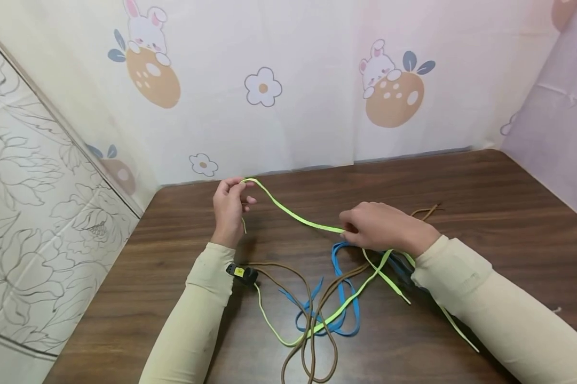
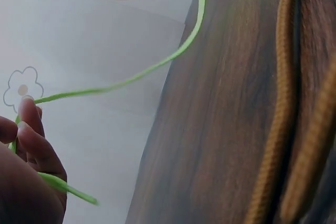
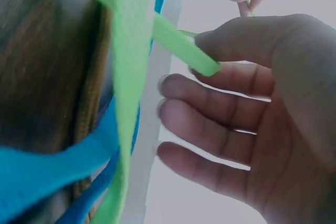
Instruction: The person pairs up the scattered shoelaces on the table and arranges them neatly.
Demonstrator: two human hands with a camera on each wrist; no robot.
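Observation:
A flat neon-green shoelace (image 1: 295,216) runs slack between the two hands above the table. My left hand (image 1: 228,210) pinches it near one end at the back left; its short tip (image 2: 79,195) hangs below the fingers in the left wrist view. My right hand (image 1: 386,226) pinches the green lace between thumb and index finger, the other fingers loosely bent in the right wrist view. More of the green lace trails under the right wrist and across the pile. A blue shoelace (image 1: 357,320) and round brown laces (image 1: 335,354) lie tangled in front of the hands.
The laces lie on a dark wood-grain table (image 1: 163,298). A white curtain (image 1: 307,106) with rabbit and flower prints hangs along its back edge, and a flower-patterned panel (image 1: 43,213) stands at left. A small black device (image 1: 242,273) sits on the left wrist.

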